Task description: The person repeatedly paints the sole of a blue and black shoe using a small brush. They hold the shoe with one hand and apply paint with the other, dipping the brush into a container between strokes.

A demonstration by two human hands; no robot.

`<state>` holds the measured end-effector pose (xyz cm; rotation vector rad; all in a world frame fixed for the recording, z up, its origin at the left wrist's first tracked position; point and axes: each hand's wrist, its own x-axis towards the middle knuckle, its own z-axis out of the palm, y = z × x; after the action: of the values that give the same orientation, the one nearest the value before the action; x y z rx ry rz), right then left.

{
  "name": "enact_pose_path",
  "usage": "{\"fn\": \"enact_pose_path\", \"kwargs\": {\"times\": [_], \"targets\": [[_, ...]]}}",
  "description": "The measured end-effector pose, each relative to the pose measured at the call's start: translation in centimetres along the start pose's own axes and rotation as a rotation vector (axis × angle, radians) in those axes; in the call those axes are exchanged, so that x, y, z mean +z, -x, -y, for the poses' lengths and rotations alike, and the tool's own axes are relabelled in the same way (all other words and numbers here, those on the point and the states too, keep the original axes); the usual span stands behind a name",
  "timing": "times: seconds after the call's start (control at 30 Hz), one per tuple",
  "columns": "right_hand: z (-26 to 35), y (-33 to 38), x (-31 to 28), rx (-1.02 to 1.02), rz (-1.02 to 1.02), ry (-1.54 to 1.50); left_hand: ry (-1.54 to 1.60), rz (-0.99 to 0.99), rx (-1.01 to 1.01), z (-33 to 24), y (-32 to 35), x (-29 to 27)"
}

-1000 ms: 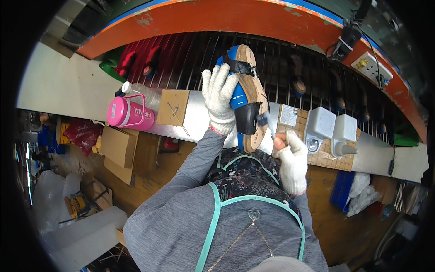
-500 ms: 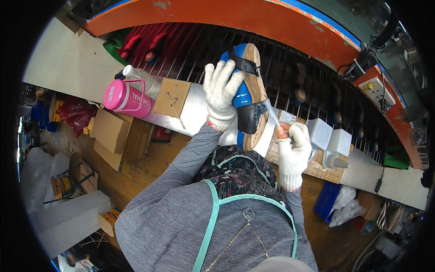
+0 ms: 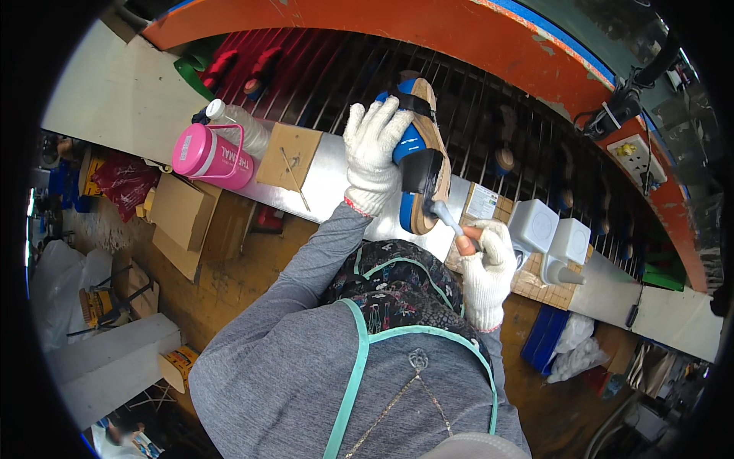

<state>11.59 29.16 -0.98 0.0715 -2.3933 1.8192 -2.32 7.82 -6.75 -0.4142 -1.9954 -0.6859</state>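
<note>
A sandal with black straps, a tan footbed edge and a blue last inside is held up over the metal ledge, its heel end toward me. My white-gloved left hand is closed on its left side, fingers lying over the blue part near the front strap. In my gloved right hand, thumb and fingers pinch a slim pale brush. Its tip meets the sandal's right edge near the heel. The bare thumb tip shows out of the right glove. The sandal's left underside is hidden by my left hand.
Right of my hand, two white plastic containers stand on a gridded board. To the left are a pink thermal jug, a clear bottle and cardboard with a thin stick. Beyond run metal conveyor rods under an orange hood.
The brush tip has slid along the sandal's edge toward the heel, and my right hand has come slightly nearer to me. The sandal has turned a little, showing less of its footbed.
</note>
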Motion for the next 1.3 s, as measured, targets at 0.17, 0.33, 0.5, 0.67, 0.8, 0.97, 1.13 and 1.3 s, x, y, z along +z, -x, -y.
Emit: {"fn": "enact_pose_path", "kwargs": {"times": [0.17,0.33,0.5,0.67,0.8,0.97,1.13,1.3], "targets": [[0.1,0.9,-0.6,0.04,0.0,0.036,-0.002,0.11,-0.099,-0.6,0.4,-0.1],[0.1,0.1,-0.3,-0.004,-0.073,0.12,-0.021,0.183,-0.139,-0.9,0.6,0.2],[0.5,-0.7,-0.4,-0.048,-0.139,0.177,-0.061,0.169,-0.099,-1.1,0.6,0.2],[0.0,-1.5,-0.4,-0.23,-0.239,0.317,-0.076,0.157,-0.079,-1.1,0.2,0.3],[-0.4,-1.3,-0.5,-0.154,-0.175,0.181,-0.052,0.173,-0.09,-1.2,0.2,0.4],[-0.6,-1.2,-1.0,-0.241,-0.145,0.26,0.019,0.287,-0.186,-2.4,0.6,0.3],[-0.7,-1.8,-1.7,-0.295,-0.13,0.278,0.146,0.554,-0.354,-3.7,1.2,0.7],[-0.4,-3.3,-2.9,-0.359,-0.09,0.32,0.578,0.705,-0.637,-3.8,3.3,2.1]]}}
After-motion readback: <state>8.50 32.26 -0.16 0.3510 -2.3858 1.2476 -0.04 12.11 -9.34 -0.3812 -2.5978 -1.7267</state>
